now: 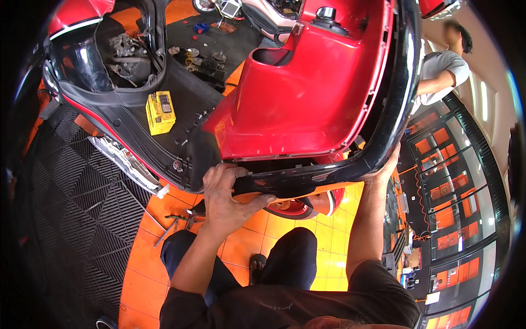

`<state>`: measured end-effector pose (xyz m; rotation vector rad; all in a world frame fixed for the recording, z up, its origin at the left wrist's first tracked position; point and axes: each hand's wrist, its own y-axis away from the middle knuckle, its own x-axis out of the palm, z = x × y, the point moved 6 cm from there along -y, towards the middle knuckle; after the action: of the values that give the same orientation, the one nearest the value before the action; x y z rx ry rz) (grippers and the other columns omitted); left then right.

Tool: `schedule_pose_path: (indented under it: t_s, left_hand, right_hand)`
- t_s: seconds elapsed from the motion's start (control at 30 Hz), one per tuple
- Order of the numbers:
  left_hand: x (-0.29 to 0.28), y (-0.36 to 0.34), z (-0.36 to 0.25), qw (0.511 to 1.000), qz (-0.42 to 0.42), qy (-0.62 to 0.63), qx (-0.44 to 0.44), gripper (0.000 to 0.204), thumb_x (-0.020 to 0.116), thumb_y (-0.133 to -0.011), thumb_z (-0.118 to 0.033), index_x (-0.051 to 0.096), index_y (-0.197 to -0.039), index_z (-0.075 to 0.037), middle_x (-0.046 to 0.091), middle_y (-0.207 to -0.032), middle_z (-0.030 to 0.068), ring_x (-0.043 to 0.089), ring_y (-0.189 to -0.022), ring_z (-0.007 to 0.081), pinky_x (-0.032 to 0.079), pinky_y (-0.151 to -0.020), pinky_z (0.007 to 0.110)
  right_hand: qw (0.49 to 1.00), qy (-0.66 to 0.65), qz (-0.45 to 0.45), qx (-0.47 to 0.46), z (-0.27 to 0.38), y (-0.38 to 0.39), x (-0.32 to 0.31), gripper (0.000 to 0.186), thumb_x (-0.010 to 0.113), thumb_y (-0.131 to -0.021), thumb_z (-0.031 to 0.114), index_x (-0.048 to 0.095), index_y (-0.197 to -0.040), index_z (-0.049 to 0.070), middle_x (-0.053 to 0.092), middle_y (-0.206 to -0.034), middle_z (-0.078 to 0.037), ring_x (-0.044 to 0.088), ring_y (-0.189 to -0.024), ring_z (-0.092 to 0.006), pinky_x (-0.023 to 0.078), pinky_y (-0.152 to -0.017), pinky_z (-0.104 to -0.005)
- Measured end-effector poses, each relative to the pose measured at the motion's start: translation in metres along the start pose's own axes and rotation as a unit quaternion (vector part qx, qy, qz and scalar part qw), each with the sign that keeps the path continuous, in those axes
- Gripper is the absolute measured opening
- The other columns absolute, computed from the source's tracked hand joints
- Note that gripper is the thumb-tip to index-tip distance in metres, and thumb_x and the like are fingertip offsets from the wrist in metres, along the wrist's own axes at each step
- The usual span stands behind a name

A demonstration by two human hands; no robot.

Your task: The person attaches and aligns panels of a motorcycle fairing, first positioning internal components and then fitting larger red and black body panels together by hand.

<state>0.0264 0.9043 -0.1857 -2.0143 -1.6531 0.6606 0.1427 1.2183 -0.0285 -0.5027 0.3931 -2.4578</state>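
My left hand (224, 197) grips the lower left end of a glossy black curved trim panel (307, 176), its fingers over the edge and thumb along the bottom. My right hand (382, 167) holds the same panel at its lower right bend, fingertips partly hidden behind it. The panel runs up the right side of a red scooter body piece (290, 109), with a dark gap between them along part of the edge. A black floorboard (192, 137) carries a yellow box-shaped object (160, 112) and several small loose parts. Below the panel, part of a red piece and an orange disc show.
A scooter's open black section (93, 66) is at upper left, another scooter (257, 16) behind. A long white part (123, 159) and metal rods (159, 230) lie left. A co-worker (441, 77) stands upper right. Orange tiles (148, 263) and black mats (71, 230) cover the floor.
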Motion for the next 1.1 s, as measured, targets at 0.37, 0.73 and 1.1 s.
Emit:
schedule_pose_path:
  t_s: [0.37, 0.73, 1.1]
  left_hand:
    - [-0.011, -0.008, 0.007, 0.994, -0.047, 0.081, -0.05, 0.066, 0.089, -0.057, -0.031, 0.06, -0.109, -0.003, 0.057, -0.103, 0.0149, 0.055, -0.099, 0.0318, 0.045, -0.086, 0.041]
    - [-0.019, -0.099, -0.121, 0.982, -0.021, 0.099, 0.161, 0.07, 0.076, -0.078, -0.034, 0.048, -0.13, 0.004, 0.049, -0.131, 0.0249, 0.048, -0.123, 0.0371, 0.037, -0.103, 0.043]
    - [0.049, -0.246, -0.18, 0.911, -0.011, 0.379, 0.16, 0.105, 0.074, -0.078, -0.036, 0.009, -0.142, 0.016, 0.04, -0.135, 0.0357, 0.045, -0.126, 0.0421, 0.036, -0.105, 0.042]
  right_hand:
    - [0.999, -0.009, -0.028, -0.019, 0.006, 0.009, 0.014, 0.05, 0.054, -0.095, 0.041, 0.052, -0.127, 0.003, 0.062, -0.116, -0.01, 0.061, -0.102, -0.0192, 0.05, -0.09, -0.0346]
    - [0.997, 0.002, 0.073, 0.021, 0.002, -0.019, 0.014, 0.05, 0.05, -0.096, 0.044, 0.052, -0.128, 0.006, 0.062, -0.118, -0.009, 0.061, -0.102, -0.0195, 0.05, -0.09, -0.0353]
    - [0.842, 0.342, 0.199, -0.366, 0.1, -0.03, 0.098, 0.062, 0.049, -0.096, 0.037, 0.037, -0.143, -0.002, 0.041, -0.144, -0.021, 0.038, -0.134, -0.0246, 0.025, -0.111, -0.0347]
